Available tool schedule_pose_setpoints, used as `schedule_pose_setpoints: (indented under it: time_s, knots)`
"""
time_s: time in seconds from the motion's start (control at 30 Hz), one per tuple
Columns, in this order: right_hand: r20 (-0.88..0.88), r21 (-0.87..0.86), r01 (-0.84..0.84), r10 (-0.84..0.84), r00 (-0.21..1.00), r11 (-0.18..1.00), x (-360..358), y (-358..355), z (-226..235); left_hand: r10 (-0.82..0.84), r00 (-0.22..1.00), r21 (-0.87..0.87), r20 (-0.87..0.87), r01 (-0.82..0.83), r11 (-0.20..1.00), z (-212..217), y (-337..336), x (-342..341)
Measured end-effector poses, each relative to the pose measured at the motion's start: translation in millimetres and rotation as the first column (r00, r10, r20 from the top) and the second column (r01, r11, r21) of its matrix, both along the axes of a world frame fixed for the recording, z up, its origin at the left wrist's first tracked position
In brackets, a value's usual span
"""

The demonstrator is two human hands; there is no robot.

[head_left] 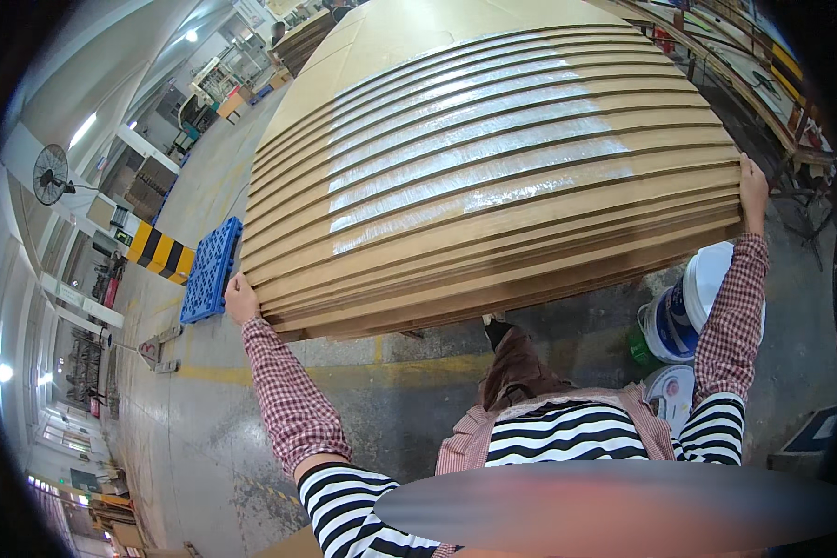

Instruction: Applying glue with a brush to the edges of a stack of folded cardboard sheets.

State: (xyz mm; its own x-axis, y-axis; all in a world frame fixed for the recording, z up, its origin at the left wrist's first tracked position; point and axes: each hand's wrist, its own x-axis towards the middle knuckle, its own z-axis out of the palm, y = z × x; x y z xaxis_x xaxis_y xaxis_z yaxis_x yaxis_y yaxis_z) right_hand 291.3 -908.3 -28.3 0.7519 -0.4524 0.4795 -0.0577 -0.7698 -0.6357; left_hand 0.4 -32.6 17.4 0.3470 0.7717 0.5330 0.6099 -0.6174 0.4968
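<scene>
A wide stack of brown cardboard sheets (pixel 493 246) spreads in front of me, its sheets fanned so that each edge shows behind the one before. A shiny, whitish translucent patch (pixel 474 121) crosses the middle of the fanned layers; whether it is film or a wet coating I cannot tell. At the stack's near left corner, my left hand (pixel 242 298) is closed on the sheets' edge. My right hand (pixel 754 193) grips the opposite side, fingertips on the upper edge. How many sheets each hand holds is hidden.
A blue plastic pallet (pixel 212 270) stands left of the stack by a black-and-yellow striped barrier (pixel 161 253). White and blue buckets (pixel 674 321) sit on the floor by my right arm. Metal racking (pixel 735 70) runs along the far right. A wall fan (pixel 52 175) hangs at the left.
</scene>
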Motion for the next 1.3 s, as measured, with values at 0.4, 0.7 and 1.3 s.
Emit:
schedule_pose_setpoints:
  time_s: [0.4,0.7,1.3]
  knots:
    - [0.034,0.030,-0.038,0.037,0.999,0.999,3.1,-1.6,-5.0,0.010,0.999,-0.024,0.053,-0.008,1.000,-4.7,1.2,0.3]
    - [0.035,-0.005,-0.012,0.012,0.999,1.000,-3.2,5.0,-0.5,0.030,0.998,0.038,-0.057,-0.028,0.999,-3.0,15.7,-0.9]
    - [0.006,-0.014,-0.007,0.007,1.000,1.000,-7.5,6.3,1.3,0.131,0.986,-0.020,-0.107,-0.133,0.991,-9.6,22.6,-4.9]
